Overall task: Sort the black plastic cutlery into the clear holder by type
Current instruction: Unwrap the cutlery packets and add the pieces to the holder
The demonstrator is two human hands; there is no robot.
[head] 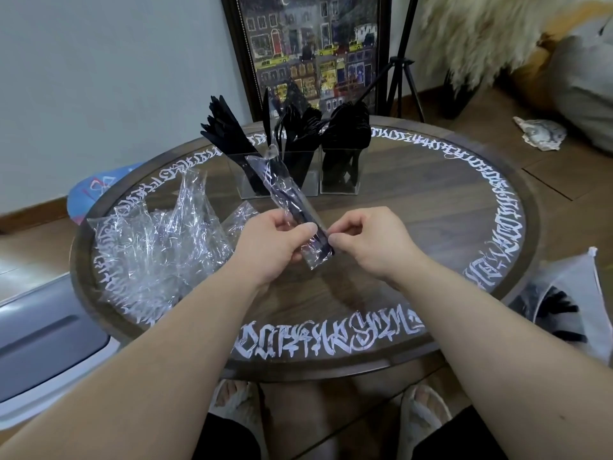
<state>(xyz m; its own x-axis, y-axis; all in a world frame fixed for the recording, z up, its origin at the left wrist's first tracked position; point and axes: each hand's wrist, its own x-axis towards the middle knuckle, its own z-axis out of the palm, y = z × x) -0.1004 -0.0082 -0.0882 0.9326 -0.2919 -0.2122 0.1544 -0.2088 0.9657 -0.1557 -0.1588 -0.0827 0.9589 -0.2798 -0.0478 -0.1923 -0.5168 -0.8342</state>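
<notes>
Above the middle of the round table I hold a clear plastic sleeve [282,190] with black cutlery sealed inside, slanting up and away from me. My left hand [268,244] grips the sleeve's lower part. My right hand [365,240] pinches its near end between thumb and fingers. Behind the sleeve stands the clear holder [338,184] with three compartments. Black knives [225,127] fan out of the left one, forks [298,124] stick out of the middle one, and spoons [351,124] fill the right one.
A heap of empty clear wrappers [159,247] lies on the table's left side. The wooden table [414,207] has a ring of white lettering. A clear bag with black cutlery [557,307] sits at the right edge. A framed picture [311,51] and tripod [404,61] stand behind.
</notes>
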